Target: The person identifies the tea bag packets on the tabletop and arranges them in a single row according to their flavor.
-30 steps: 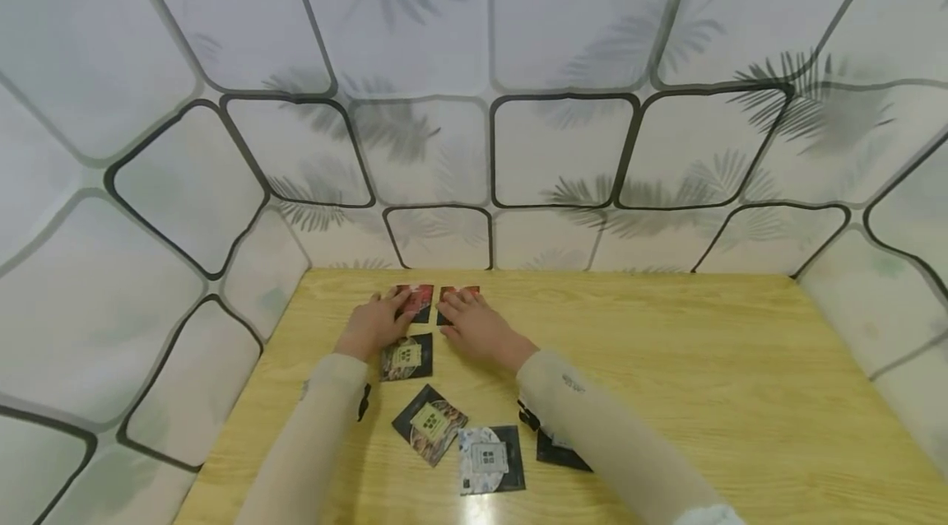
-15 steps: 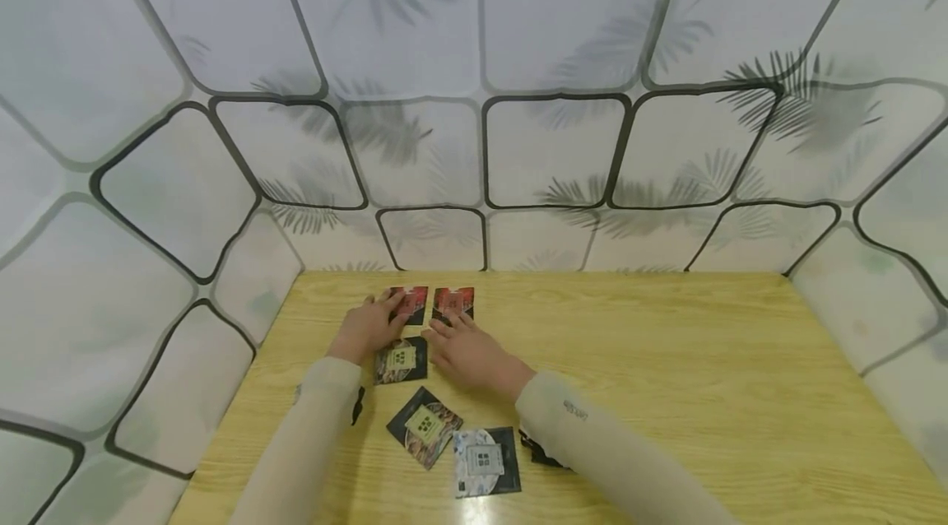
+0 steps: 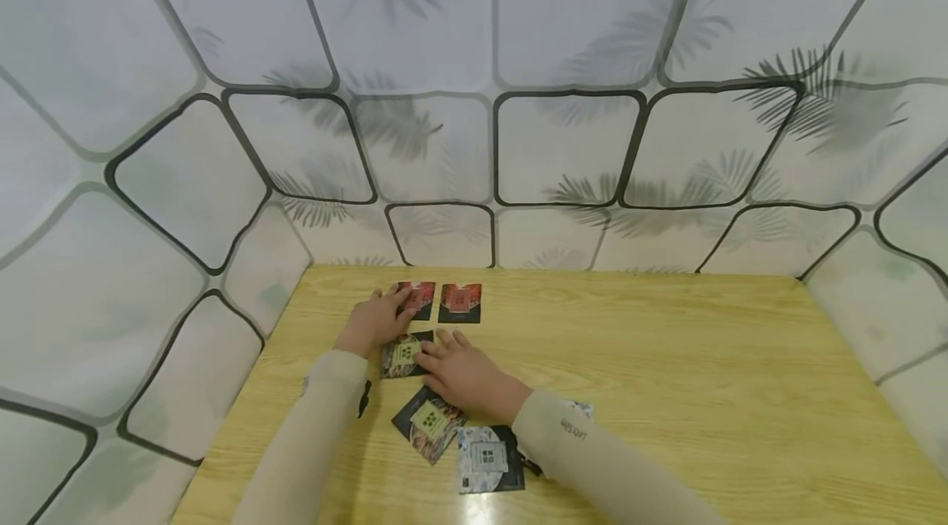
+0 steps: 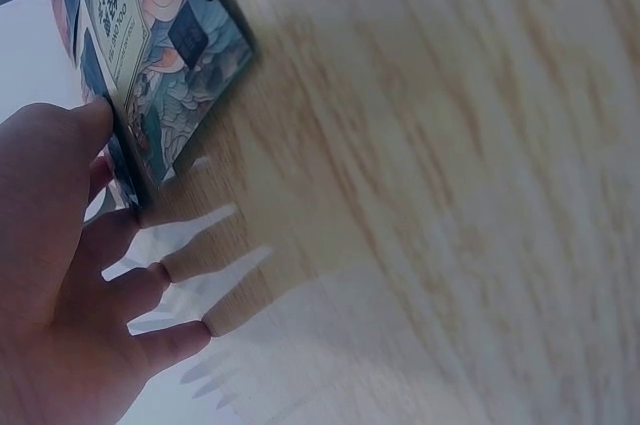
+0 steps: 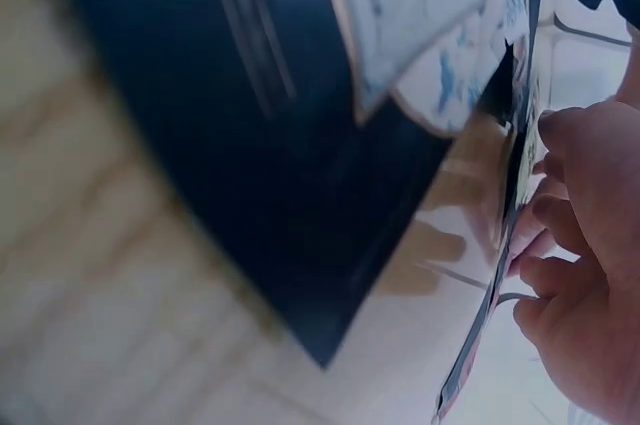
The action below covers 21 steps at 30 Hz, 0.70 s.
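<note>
My left hand [image 3: 374,322] rests with extended fingers on the left red-and-black square packet [image 3: 425,304]. Beside that lies a second red-and-black packet [image 3: 460,304], uncovered. Below them, the fingertips of my right hand [image 3: 468,374] touch the right part of a dark packet with a yellow label [image 3: 395,364]. In the left wrist view, my thumb meets the edge of a colourfully patterned packet [image 4: 180,45] and the other fingers reach down to the table. Relaxed fingers show beside a packet seen nearly edge-on in the right wrist view, partly hidden.
Another yellow-labelled packet [image 3: 427,425] lies turned at an angle nearer me, beside a white-and-blue packet [image 3: 485,461]. My right sleeve mostly covers a further white-and-blue packet [image 3: 583,409]. A patterned fabric wall [image 3: 548,237] encloses the wooden table [image 3: 704,369].
My right hand has moved off the right red packet, back toward me, onto the upper yellow-labelled packet. My left hand stays on the left red packet.
</note>
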### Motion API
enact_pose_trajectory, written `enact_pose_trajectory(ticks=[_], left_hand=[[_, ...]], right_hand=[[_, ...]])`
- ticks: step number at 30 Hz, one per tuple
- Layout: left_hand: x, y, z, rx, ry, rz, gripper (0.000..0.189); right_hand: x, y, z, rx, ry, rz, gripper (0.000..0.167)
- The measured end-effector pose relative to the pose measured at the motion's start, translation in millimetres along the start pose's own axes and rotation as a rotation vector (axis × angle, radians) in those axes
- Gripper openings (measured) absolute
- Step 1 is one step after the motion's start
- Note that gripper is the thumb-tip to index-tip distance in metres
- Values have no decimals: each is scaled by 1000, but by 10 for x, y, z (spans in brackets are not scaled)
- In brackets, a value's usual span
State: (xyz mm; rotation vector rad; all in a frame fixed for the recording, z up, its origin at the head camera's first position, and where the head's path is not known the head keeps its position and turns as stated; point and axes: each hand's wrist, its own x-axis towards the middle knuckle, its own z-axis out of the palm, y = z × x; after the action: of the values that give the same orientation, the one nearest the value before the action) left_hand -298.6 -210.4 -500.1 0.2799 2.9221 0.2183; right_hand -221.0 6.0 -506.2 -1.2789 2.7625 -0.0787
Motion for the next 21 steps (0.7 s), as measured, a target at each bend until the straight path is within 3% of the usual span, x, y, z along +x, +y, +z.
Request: enact_pose_trajectory(ticks=[8, 21], left_hand=[[-14, 2, -3, 0, 9, -1, 60], [0, 14, -7, 3, -7, -15, 60]], right_hand=[[19, -41, 66, -18, 24, -30, 48], [12, -63, 102, -5, -4, -19, 47]])
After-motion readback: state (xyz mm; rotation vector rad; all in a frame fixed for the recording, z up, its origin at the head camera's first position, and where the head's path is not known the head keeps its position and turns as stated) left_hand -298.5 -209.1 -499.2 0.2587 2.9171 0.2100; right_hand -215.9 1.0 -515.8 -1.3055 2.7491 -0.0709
